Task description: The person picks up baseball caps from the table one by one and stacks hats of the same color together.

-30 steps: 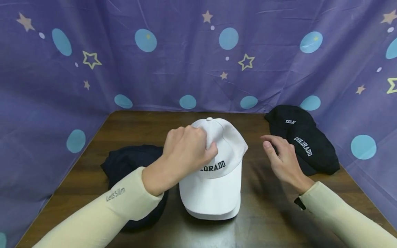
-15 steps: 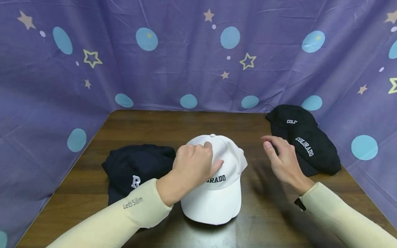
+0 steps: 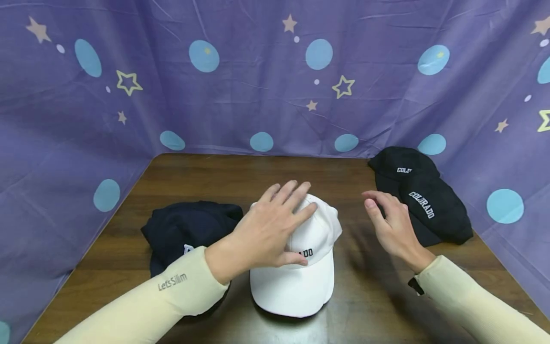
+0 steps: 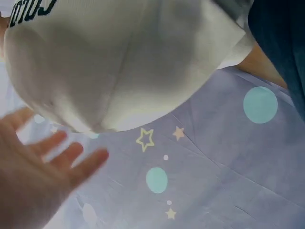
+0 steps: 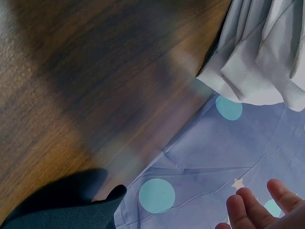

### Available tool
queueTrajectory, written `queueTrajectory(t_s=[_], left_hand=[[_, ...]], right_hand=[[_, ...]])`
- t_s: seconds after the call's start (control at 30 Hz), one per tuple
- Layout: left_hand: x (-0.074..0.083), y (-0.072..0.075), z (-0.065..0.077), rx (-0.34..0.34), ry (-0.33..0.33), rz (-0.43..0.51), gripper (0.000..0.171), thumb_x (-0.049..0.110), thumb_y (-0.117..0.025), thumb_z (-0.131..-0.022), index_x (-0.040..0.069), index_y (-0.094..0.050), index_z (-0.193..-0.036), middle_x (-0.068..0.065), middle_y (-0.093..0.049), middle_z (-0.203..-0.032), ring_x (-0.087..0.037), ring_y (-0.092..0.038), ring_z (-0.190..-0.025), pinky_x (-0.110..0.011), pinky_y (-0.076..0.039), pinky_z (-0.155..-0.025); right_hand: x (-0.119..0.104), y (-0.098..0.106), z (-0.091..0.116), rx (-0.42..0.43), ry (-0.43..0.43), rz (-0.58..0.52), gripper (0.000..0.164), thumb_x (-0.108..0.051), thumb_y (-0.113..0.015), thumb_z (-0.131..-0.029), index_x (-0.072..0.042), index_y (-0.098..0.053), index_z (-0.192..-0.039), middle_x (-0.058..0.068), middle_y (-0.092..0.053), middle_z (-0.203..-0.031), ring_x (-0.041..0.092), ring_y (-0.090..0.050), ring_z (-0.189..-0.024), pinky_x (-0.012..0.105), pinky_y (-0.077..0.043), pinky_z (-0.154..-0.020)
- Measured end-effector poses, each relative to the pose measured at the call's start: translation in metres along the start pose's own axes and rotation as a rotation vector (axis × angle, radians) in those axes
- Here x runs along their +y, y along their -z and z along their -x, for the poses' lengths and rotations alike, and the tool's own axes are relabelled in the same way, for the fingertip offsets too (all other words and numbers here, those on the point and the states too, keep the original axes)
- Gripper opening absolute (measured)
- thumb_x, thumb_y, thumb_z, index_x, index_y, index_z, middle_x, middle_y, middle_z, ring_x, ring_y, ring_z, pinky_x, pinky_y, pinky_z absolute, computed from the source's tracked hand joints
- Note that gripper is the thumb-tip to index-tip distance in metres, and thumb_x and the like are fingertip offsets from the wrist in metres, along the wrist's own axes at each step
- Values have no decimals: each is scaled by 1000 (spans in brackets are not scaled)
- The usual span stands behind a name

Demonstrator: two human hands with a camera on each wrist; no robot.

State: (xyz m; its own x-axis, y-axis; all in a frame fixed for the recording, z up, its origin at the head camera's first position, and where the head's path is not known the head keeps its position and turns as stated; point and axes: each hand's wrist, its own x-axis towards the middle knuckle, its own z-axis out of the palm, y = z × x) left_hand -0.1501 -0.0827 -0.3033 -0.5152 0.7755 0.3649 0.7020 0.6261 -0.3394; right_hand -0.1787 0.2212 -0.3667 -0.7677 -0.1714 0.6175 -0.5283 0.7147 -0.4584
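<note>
A white baseball cap (image 3: 296, 291) with dark lettering stands on the table in the head view, brim toward me. Over its crown my left hand (image 3: 270, 229) spreads its fingers, covering part of the lettering. The left wrist view shows those fingers (image 4: 88, 164) straight and off the cap's fabric (image 4: 105, 62). Several layered white edges (image 5: 267, 62) show in the right wrist view, like caps nested together. My right hand (image 3: 395, 229) hovers to the right with relaxed fingers, holding nothing, nearest to a black cap (image 3: 438, 210) marked COLORADO.
Navy caps or a navy cap (image 3: 193, 220) with a white letter lie left of the white one, partly behind my left sleeve. A second black cap (image 3: 401, 160) lies partly under the first at the far right. A purple patterned curtain (image 3: 275, 76) encloses the wooden table (image 3: 206, 177).
My left hand has lowered the white cap over another white brim, which no longer shows. Its fingers have let go of the crown and spread out. The right hand has stayed put.
</note>
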Motion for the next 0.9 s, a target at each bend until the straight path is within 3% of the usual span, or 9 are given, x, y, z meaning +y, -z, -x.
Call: queueTrajectory(t_s=[0.1,0.33,0.67,0.9], left_hand=[[-3,-4,2,-111,-60,53,116,86,-59,-61,17,-29,-148,-16,-17,-154,-37,-20,-137,-53,-30,-106],[-4,-21,3,-234,-42,94,121,87,-56,-62,18,-16,-153,-16,-17,-155,-36,-19,-138,-53,-28,-107],[1,-31,-4,-256,-3,80,119,85,-60,-61,20,-19,-151,-14,-30,-146,-36,-29,-131,-54,-37,-98],[0,-32,-5,-317,22,74,116,83,-61,-63,21,-18,-151,-13,-31,-144,-36,-33,-126,-53,-40,-95]], right_hand=[[0,-1,0,2,5,0,30,-25,-46,-100,-6,-62,-117,10,-63,-111,25,-51,-103,50,-31,-87],[-1,-4,1,-10,-8,9,31,-27,-45,-101,-7,-61,-118,9,-63,-111,23,-50,-104,49,-30,-85],[3,-5,6,-17,-35,29,33,-30,-44,-101,-8,-60,-119,7,-61,-115,23,-49,-107,47,-29,-83],[4,-6,6,-17,-25,28,32,-30,-44,-101,-8,-61,-118,6,-61,-114,22,-49,-106,47,-29,-83]])
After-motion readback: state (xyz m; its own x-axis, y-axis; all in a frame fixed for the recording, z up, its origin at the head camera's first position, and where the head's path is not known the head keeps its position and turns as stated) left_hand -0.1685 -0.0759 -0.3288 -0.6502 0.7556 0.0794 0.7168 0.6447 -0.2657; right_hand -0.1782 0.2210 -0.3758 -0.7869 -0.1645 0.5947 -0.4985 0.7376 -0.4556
